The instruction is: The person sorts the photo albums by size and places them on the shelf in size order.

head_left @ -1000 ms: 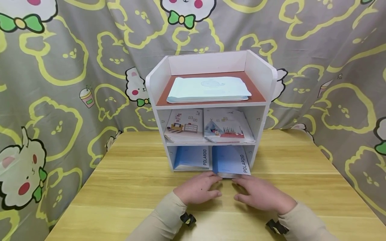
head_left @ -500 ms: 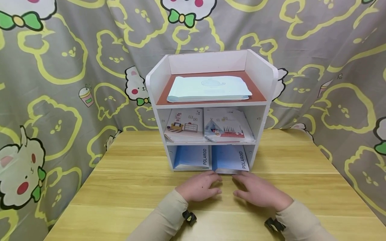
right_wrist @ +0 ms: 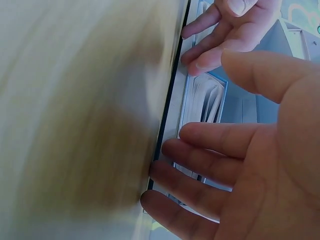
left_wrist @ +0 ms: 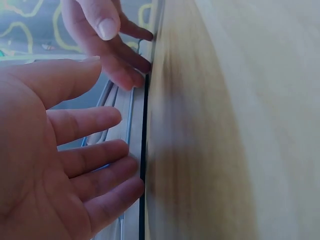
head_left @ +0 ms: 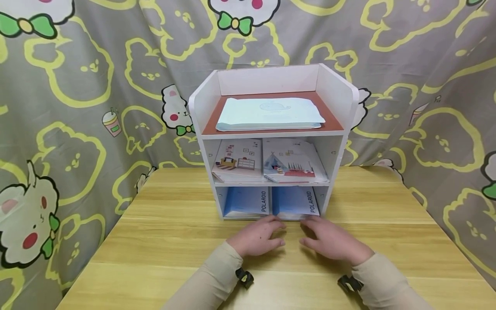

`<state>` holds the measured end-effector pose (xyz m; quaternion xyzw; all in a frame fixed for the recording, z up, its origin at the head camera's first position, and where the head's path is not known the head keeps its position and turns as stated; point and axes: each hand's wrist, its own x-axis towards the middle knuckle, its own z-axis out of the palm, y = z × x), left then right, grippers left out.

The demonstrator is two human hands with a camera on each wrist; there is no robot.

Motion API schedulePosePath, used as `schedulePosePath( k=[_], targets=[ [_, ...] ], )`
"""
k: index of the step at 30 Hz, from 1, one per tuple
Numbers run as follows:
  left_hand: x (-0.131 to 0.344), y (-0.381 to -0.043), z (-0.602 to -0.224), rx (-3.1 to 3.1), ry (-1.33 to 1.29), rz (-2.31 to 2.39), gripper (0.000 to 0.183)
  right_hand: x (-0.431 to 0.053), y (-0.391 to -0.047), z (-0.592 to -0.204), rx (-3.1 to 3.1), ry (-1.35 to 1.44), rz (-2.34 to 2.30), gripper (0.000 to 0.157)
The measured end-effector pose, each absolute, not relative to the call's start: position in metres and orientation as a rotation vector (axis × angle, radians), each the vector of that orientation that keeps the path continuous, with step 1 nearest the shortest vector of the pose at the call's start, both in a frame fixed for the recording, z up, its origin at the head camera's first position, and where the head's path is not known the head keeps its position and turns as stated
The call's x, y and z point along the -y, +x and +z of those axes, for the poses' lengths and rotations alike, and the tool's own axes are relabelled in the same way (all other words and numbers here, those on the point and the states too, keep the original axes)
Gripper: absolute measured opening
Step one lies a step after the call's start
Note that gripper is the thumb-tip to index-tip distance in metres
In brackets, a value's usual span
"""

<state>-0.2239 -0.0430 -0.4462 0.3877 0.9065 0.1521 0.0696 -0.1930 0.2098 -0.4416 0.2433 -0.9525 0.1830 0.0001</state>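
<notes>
Two blue-and-white albums marked POLAROID lie side by side on the bottom shelf of a small white shelf unit (head_left: pixel 336 163): the left album (head_left: pixel 248 201) and the right album (head_left: pixel 295 201). Both hands are at the front edge of the right album, palms facing each other. My left hand (head_left: pixel 258 236) has its fingertips by the album's lower left corner. Near its lower right corner is my right hand (head_left: pixel 335 239). In both wrist views the fingers are fairly straight and spread, touching or nearly touching the shelf's front edge. Neither hand holds anything.
On the middle shelf lie two illustrated booklets, the left booklet (head_left: pixel 238 159) and the right booklet (head_left: pixel 292 159). A pale blue-green pad (head_left: pixel 269 114) with a whale drawing lies on the top level. The wooden table (head_left: pixel 162 245) extends around the unit; a patterned curtain (head_left: pixel 155 43) hangs behind.
The right album has slid back into the bottom shelf, from sticking out past the front edge to about level with the left one. Both hands have moved slightly forward with it.
</notes>
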Motion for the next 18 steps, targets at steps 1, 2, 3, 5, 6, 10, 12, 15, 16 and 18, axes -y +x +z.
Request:
schedulePosePath(
  k=[1, 2, 3, 5, 6, 10, 12, 15, 16, 18],
  targets=[
    [0.0429, -0.2241, -0.4461, -2.727, 1.165, 0.457, 0.052, -0.2098, -0.1939, -0.4422, 2.991, 0.763, 0.579, 0.059],
    [0.0427, -0.2243, -0.4461, -2.727, 1.161, 0.457, 0.052, -0.2099, -0.1948, -0.4427, 2.987, 0.762, 0.584, 0.059],
    [0.0424, -0.2244, -0.4459, -2.726, 1.159, 0.455, 0.051, -0.2100, -0.1957, -0.4432, 2.984, 0.760, 0.587, 0.058],
    [0.0420, -0.2246, -0.4458, -2.724, 1.155, 0.456, 0.051, -0.2102, -0.1967, -0.4438, 2.977, 0.757, 0.597, 0.057],
    [0.0419, -0.2246, -0.4456, -2.722, 1.155, 0.456, 0.051, -0.2103, -0.1971, -0.4439, 2.974, 0.756, 0.603, 0.057],
    [0.0413, -0.2250, -0.4454, -2.715, 1.153, 0.465, 0.052, -0.2110, -0.1983, -0.4437, 2.974, 0.742, 0.623, 0.054],
    [0.0410, -0.2254, -0.4455, -2.714, 1.153, 0.475, 0.053, -0.2114, -0.1992, -0.4437, 2.974, 0.735, 0.623, 0.054],
    [0.0408, -0.2258, -0.4453, -2.714, 1.140, 0.493, 0.053, -0.2115, -0.2004, -0.4435, 2.977, 0.723, 0.617, 0.054],
    [0.0408, -0.2257, -0.4449, -2.714, 1.132, 0.495, 0.053, -0.2114, -0.2007, -0.4434, 2.980, 0.718, 0.616, 0.054],
    [0.0410, -0.2254, -0.4442, -2.712, 1.116, 0.501, 0.054, -0.2110, -0.2010, -0.4430, 2.985, 0.709, 0.616, 0.053]
  ],
)
